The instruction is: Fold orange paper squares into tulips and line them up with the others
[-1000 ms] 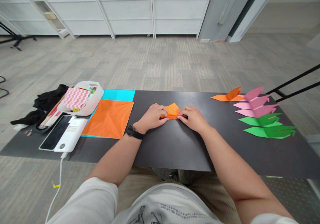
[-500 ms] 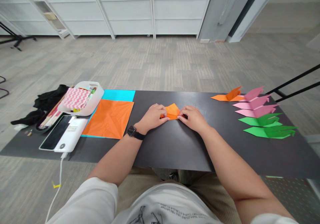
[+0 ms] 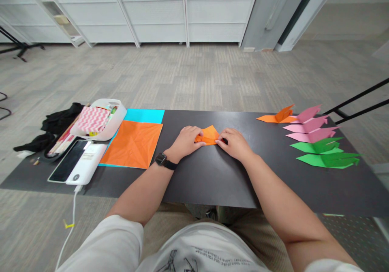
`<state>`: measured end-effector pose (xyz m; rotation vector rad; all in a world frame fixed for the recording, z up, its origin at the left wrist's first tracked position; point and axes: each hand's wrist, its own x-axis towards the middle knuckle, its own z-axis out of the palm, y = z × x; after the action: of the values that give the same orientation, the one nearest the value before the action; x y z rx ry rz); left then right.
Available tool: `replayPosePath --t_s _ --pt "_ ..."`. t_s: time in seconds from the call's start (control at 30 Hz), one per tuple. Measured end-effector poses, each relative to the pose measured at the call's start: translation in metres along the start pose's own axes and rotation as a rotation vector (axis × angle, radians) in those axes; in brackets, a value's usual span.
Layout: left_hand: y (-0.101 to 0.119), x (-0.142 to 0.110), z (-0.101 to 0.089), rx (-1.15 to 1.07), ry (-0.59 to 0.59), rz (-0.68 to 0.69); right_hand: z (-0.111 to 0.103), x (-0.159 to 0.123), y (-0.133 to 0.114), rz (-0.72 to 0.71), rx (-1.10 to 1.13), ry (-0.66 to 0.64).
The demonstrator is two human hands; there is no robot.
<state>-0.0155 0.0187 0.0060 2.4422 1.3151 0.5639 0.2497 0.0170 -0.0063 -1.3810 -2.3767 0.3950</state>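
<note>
A small folded piece of orange origami paper (image 3: 210, 134) lies on the dark table between my hands, its upper corner pointing away from me. My left hand (image 3: 189, 139) grips its left end, thumb in front and fingers curled behind. At the right end, my right hand (image 3: 232, 141) pinches the paper between thumb and fingers. Parts of both ends are hidden under my fingers. A crease band runs across the front of the paper. To the left, a creased orange sheet (image 3: 133, 144) rests on top of blue paper (image 3: 146, 116).
Several folded paper cranes in orange (image 3: 275, 117), pink (image 3: 311, 130) and green (image 3: 328, 159) line the table's right side. At the left are a white basket (image 3: 117, 120), a phone (image 3: 67, 164), a white power bank (image 3: 86, 166) with a cable, and black cloth (image 3: 62, 118).
Both hands stay almost in place on the orange paper. The fingers shift only very slightly; nothing else moves.
</note>
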Motion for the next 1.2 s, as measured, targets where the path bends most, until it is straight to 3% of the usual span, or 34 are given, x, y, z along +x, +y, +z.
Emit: replayPosePath --t_s 0.57,1.2 --pt "0.002 -0.003 0.002 0.026 -0.018 0.027 0.002 0.000 -0.002 0.089 -0.086 0.062" --pt "-0.002 -0.002 -0.001 0.040 -0.024 0.052 -0.003 0.000 0.003 0.128 -0.025 0.120"
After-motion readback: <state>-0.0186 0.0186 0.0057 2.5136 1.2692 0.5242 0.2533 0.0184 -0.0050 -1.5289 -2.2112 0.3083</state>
